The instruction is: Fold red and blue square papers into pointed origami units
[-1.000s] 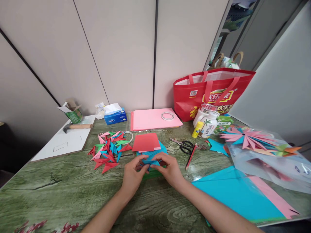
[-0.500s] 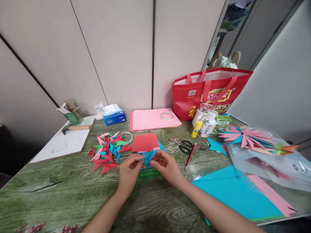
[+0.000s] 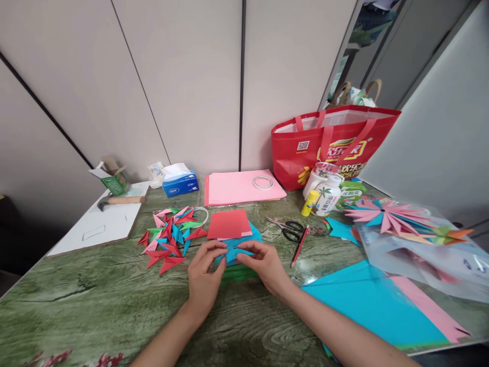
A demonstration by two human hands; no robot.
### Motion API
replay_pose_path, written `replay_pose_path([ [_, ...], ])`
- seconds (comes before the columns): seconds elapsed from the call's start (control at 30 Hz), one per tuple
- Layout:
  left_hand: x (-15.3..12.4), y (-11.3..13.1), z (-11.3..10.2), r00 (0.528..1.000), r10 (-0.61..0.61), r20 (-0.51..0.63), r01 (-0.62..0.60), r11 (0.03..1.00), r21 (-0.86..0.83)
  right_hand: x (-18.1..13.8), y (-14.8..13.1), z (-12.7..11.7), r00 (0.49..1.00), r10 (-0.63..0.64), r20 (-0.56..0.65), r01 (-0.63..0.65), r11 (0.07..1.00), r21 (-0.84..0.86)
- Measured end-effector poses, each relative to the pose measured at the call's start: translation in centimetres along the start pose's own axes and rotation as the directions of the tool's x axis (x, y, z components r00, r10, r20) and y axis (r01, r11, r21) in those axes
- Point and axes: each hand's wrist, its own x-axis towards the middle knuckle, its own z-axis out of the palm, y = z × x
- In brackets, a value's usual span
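Lowered since 0.5 s ago, the left hand [image 3: 205, 272] and right hand [image 3: 265, 265] pinch the blue paper [image 3: 234, 252].

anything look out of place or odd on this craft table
One thing: a hammer lies on the white board at the far left, an odd tool among paper, scissors and a glue stick. Otherwise both hands pinch a blue paper piece; nothing is spilled or torn.
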Motion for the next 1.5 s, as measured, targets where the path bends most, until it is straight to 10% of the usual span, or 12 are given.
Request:
replay_pose_path([
  [0.23, 0.06, 0.31, 0.02, 0.991, 0.131, 0.017, -0.132, 0.991, 0.013, -0.1, -0.04, 0.0, 1.0, -0.023, 0.003, 0.023, 1.0, 0.005],
  [0.77, 0.44, 0.8, 0.11, 0.965, -0.03, 0.259, 0.056, 0.994, -0.093, -0.1, -0.47, -0.58, 0.939, -0.343, 0.021, 0.339, 0.915, -0.22],
  [1.2, -0.28, 0.39, 0.51, 0.982, 0.058, 0.179, -0.051, 0.998, -0.042, -0.4, -0.62, -0.46, 0.903, -0.429, 0.038, 0.416, 0.845, -0.336],
  [1.5, -0.46, -0.04, 0.75, 0.975, -0.079, 0.208, 0.111, 0.983, -0.146, -0.37, 0.04, -0.55, 0.859, -0.502, 0.105, 0.5, 0.775, -0.387],
])
